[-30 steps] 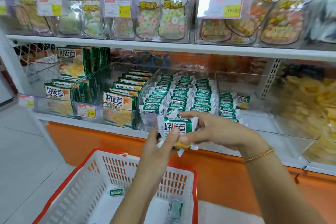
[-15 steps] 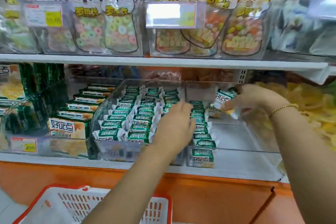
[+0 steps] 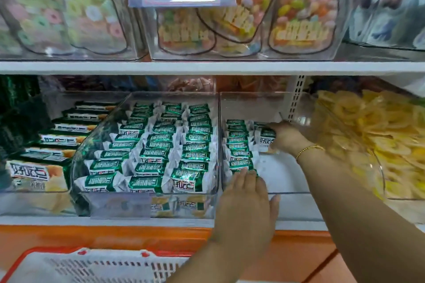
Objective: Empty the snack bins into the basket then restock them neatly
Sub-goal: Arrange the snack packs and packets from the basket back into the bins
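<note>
Two clear snack bins stand side by side on the lower shelf. The left bin (image 3: 147,193) is packed with three neat rows of green-and-white snack packets (image 3: 151,151). The right bin (image 3: 287,190) holds one row of packets (image 3: 238,145) along its left wall. My right hand (image 3: 287,136) is deep in that bin, shut on a green-and-white packet (image 3: 266,136) beside the row. My left hand (image 3: 247,204) rests over the bin's front edge, fingers on the nearest packet of the row. The red-and-white basket (image 3: 92,264) sits below at the bottom left.
A bin of larger green boxes (image 3: 34,172) stands to the left, and a bin of yellow chips (image 3: 377,142) to the right. Bags of coloured sweets (image 3: 232,18) fill the upper shelf. An orange panel (image 3: 115,236) runs under the shelf edge.
A second ago both hands held a packet in front of the shelf. The right hand has carried it into the right bin beside the row, and the left hand has come to the row's front.
</note>
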